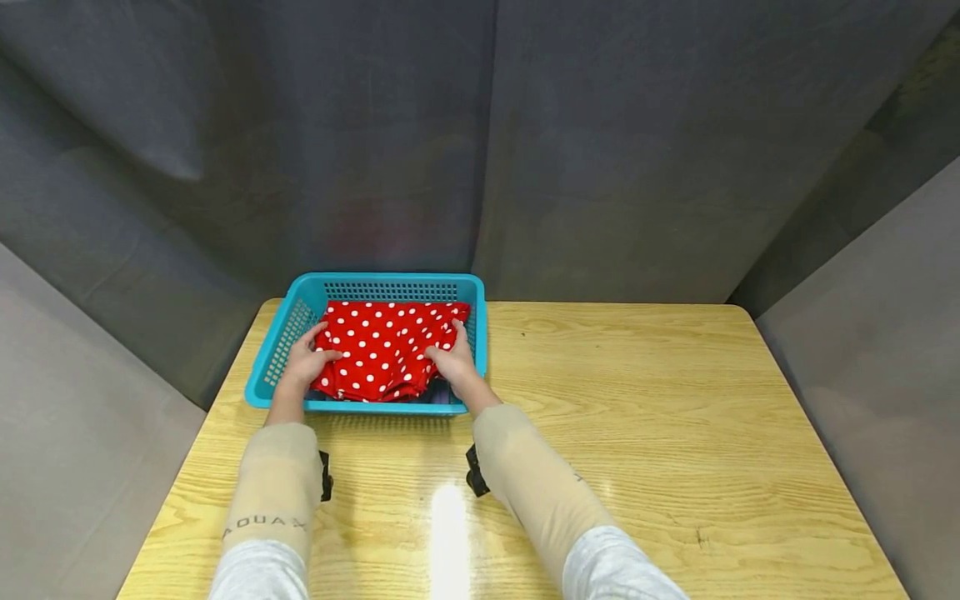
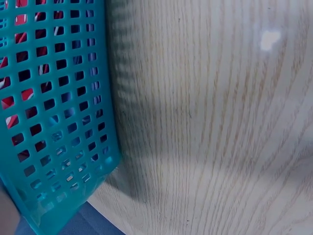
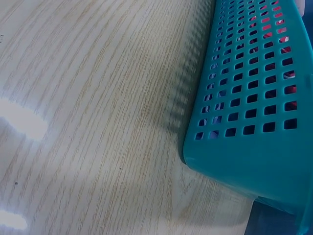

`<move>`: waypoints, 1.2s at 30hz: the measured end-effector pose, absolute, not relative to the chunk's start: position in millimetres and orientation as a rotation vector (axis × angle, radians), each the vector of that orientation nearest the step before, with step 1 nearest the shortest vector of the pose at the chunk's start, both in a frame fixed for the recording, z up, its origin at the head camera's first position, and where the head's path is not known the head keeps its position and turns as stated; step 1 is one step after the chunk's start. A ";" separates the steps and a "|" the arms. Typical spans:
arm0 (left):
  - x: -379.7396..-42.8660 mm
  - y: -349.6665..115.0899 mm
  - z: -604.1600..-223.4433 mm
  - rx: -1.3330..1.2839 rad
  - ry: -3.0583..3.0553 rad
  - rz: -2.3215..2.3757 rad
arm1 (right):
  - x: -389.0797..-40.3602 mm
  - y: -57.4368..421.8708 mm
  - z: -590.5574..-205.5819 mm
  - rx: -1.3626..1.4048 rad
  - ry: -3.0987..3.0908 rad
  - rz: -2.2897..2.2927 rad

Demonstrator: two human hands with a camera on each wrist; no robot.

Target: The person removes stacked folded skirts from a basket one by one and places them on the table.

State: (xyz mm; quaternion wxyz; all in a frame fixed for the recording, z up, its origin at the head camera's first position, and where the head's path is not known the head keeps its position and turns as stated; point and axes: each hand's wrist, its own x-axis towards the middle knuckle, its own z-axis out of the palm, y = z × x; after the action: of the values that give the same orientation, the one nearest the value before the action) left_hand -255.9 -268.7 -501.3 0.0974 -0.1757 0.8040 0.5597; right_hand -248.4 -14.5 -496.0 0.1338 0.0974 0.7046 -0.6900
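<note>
Nearest my head camera, light grey fabric sleeves (image 1: 258, 575) meet beige stretch arm covers (image 1: 273, 483). Beyond them, a red, white-dotted cloth (image 1: 378, 346) lies inside a turquoise, perforated plastic basket (image 1: 390, 408) on a yellowish wood-grain table (image 1: 637, 375). The left hand (image 1: 302, 364) and right hand (image 1: 459, 362) touch its opposite ends, I judge to keep it spread. Each thumb and forefinger stand apart; other fingers are hidden, so I can't tell whether either pinches.

My left wrist view shows red through the basket's holes.

My right wrist view shows another corner, red showing high, lavender lower, so the cloth probably rests on something.
</note>
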 end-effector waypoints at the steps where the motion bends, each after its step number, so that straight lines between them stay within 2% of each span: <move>1: -255.7 -268.5 -500.6 -0.523 2.374 1.661 | -248.2 -14.4 -495.9 0.286 2.034 -2.012; 13: -256.7 -268.2 -494.1 -0.568 2.234 1.788 | -249.0 -12.6 -496.1 0.361 2.030 -1.994; 36: -252.2 -271.1 -477.5 -0.505 2.312 1.852 | -252.8 -1.8 -476.7 0.205 2.065 -1.960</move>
State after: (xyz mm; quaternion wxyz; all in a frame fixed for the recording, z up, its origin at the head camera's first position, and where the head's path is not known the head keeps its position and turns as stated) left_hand -252.2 -271.1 -477.5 0.0683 -0.1675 0.7677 0.6148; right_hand -252.8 -1.8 -476.7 0.1428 0.0711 0.7160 -0.6796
